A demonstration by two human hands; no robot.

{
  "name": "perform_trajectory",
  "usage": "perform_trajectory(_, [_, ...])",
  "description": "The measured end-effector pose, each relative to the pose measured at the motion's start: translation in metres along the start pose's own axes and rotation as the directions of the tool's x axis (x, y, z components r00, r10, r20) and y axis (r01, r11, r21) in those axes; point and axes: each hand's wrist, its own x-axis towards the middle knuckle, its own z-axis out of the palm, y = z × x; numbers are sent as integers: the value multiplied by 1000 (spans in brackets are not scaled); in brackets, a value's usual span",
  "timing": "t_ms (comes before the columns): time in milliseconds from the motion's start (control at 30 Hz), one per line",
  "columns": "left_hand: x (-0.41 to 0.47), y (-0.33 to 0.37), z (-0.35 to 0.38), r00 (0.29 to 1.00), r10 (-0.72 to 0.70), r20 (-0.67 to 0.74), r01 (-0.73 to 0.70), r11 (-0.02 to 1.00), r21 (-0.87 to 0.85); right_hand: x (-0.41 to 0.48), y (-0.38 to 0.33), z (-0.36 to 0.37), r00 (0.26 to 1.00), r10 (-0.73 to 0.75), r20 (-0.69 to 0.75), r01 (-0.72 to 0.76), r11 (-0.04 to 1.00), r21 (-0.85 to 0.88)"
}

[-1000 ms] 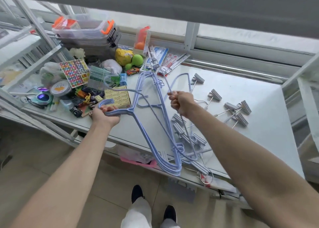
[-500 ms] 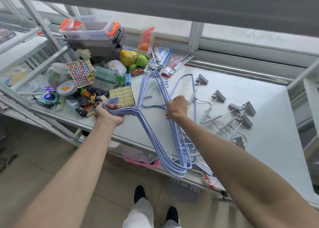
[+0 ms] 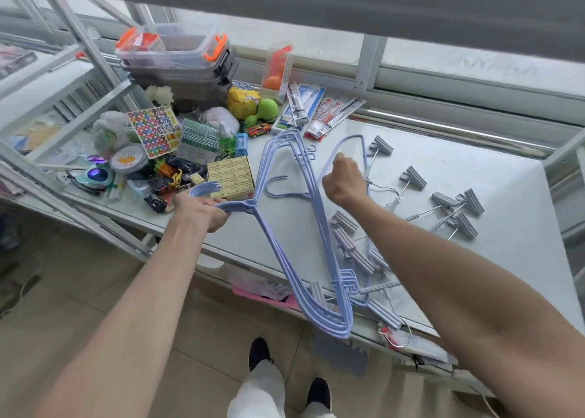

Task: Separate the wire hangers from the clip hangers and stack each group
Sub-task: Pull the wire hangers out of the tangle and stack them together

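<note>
My left hand point(image 3: 202, 210) grips the necks of a bundle of several blue wire hangers point(image 3: 278, 253). The bundle lies slanted over the white table point(image 3: 493, 189), and its lower corner sticks out past the front edge. My right hand point(image 3: 343, 181) is closed around one separate blue wire hanger point(image 3: 349, 138), just right of the bundle. Another blue hook point(image 3: 278, 186) lies on the table between them. Grey clip hangers point(image 3: 456, 208) are scattered at the right. More clip hangers point(image 3: 354, 253) lie near the front edge, partly under my right arm.
Clutter fills the table's left end: stacked clear bins with orange latches point(image 3: 177, 53), a sticker sheet point(image 3: 155, 129), a yellow box point(image 3: 231, 177), a green ball point(image 3: 267, 109), a toy car point(image 3: 259, 129) and packets point(image 3: 316, 107). A metal rack point(image 3: 79, 69) stands left.
My right hand has drawn its single blue hanger a little to the right, apart from the bundle. My left hand keeps its hold on the bundle.
</note>
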Motion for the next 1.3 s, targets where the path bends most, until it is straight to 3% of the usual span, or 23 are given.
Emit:
perform_trajectory(267, [-11,11,-8,996,-73,60,75,996,-44,45,-11,-5,964,-204,172,213,976,-38])
perform_trajectory(400, [-5,19,-13,991,-101,83,106,993,-53,54,-16,-12,925,-160,345,157,987,35])
perform_trajectory(567, [2,26,-21,986,-121,117,129,989,-70,56,-17,-13,906,-125,404,170,982,-79])
perform_trajectory(767, [-3,21,-18,992,-61,111,68,996,-57,51,-16,-12,912,-159,377,227,963,-145])
perform_trajectory(1300, [11,18,-23,993,-55,105,62,996,-66,40,-9,-2,907,-257,333,363,878,-311])
